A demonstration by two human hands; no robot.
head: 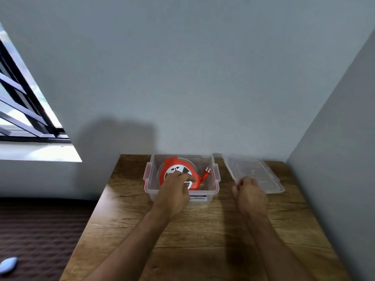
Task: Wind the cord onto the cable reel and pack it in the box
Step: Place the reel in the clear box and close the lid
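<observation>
A clear plastic box (215,180) stands on the wooden table (203,240) near the wall. Inside it lies the orange and white cable reel (174,166), flat, with its orange plug (206,173) resting to the right of it in the box. My left hand (174,191) reaches into the box, and its fingers rest on the reel's white centre. My right hand (250,192) is at the near left corner of the clear lid (255,171), fingers curled on its edge. The lid lies flat to the right of the box.
Walls stand close behind the table and along its right side. A window (24,102) is at the left. Left of the table lies a brown quilted surface (40,230) with a pale blue object (8,264) on it.
</observation>
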